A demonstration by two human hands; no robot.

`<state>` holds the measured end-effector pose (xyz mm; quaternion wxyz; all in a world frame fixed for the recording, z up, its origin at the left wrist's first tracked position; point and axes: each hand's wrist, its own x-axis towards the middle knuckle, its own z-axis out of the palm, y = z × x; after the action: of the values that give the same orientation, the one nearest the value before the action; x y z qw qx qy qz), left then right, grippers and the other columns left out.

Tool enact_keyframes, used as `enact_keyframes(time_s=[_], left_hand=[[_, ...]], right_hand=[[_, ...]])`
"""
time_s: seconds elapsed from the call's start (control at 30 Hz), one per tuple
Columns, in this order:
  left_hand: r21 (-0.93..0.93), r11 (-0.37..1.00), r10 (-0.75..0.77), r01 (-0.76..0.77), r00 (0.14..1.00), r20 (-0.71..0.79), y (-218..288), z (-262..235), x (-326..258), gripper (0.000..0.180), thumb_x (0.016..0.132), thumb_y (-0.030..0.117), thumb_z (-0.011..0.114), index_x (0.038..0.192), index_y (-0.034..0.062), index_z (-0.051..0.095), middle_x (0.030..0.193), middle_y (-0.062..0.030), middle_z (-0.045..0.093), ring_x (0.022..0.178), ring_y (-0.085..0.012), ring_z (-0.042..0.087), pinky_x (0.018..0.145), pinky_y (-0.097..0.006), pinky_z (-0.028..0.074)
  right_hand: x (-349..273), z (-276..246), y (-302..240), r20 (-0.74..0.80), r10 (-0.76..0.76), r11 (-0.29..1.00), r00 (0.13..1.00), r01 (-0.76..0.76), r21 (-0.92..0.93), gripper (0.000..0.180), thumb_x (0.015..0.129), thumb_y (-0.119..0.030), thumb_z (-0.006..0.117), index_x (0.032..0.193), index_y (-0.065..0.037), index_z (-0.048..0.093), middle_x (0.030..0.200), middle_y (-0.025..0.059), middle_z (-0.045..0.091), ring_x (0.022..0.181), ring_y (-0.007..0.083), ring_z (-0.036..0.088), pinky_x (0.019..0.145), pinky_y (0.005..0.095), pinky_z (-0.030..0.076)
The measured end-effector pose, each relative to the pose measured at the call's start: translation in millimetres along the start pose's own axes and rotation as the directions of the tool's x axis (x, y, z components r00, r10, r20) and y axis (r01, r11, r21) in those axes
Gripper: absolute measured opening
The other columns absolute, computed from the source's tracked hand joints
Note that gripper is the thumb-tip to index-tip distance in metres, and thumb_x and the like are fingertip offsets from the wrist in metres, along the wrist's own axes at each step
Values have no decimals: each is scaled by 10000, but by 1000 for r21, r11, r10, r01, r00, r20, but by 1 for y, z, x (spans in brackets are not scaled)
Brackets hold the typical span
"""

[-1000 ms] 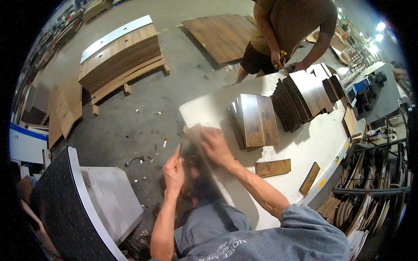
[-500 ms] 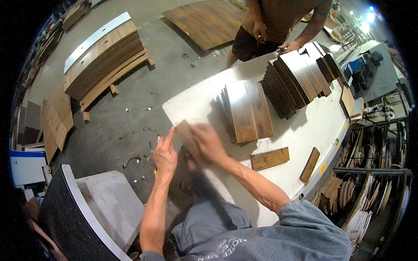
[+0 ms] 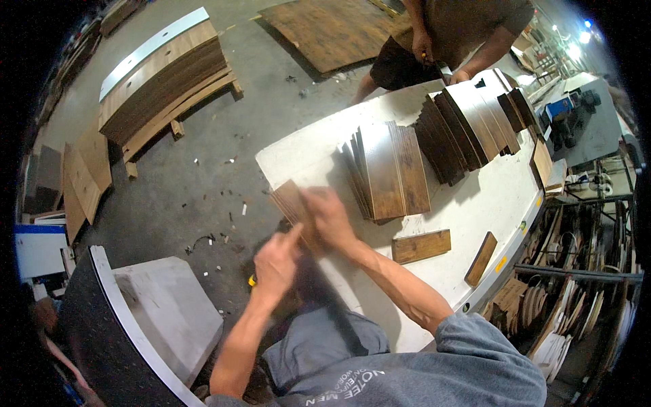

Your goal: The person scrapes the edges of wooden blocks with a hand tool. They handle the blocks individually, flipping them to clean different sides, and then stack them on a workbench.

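A narrow brown wood-grain board [image 3: 287, 198] stands tilted at the left edge of the white table [image 3: 441, 217], its lower part hidden behind my hands. My right hand [image 3: 331, 220], somewhat blurred, is closed at the board's right side, fingers curled against it. At its left edge is my left hand [image 3: 274, 263], index finger stretched toward the board and the other fingers curled; what they hold, if anything, is hidden. A small yellow thing [image 3: 253, 279] shows just beside this hand. Right of my hands leans a fanned stack of brown boards [image 3: 393, 173].
Two short wood pieces [image 3: 422, 246] lie on the table's near right part. Across the table, another person [image 3: 468, 41] stands by more stacked dark boards [image 3: 458, 132]. A pallet of panels [image 3: 166, 85] stands on the floor at far left. Scraps litter the floor.
My left hand has slid down and right along the board's left edge, from its upper corner. The board has shifted slightly right; my right hand stays beside it.
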<state>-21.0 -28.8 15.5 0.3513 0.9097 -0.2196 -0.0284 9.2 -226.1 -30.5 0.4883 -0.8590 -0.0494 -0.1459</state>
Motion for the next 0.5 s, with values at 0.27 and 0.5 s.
enact_keyframes(time_s=[0.27, 0.5], left_hand=[[-140, 965, -243, 221, 955, -167, -100, -38, 79, 533, 940, -13, 559, 1417, 192, 680, 1034, -227, 722, 934, -398, 692, 887, -464, 542], [-29, 995, -103, 100, 984, -143, -50, -17, 58, 530, 948, 3, 555, 1415, 214, 687, 924, -202, 659, 852, -399, 679, 780, -458, 542]], right_hand=[[6, -2, 2, 57, -4, 999, 998, 6, -44, 433, 947, 16, 532, 1343, -56, 691, 1226, 226, 673, 1136, 402, 623, 983, 472, 512], [1, 6, 3, -15, 33, 999, 999, -33, 5, 592, 807, 90, 530, 1360, -65, 675, 1202, 213, 650, 1116, 399, 586, 995, 461, 483]])
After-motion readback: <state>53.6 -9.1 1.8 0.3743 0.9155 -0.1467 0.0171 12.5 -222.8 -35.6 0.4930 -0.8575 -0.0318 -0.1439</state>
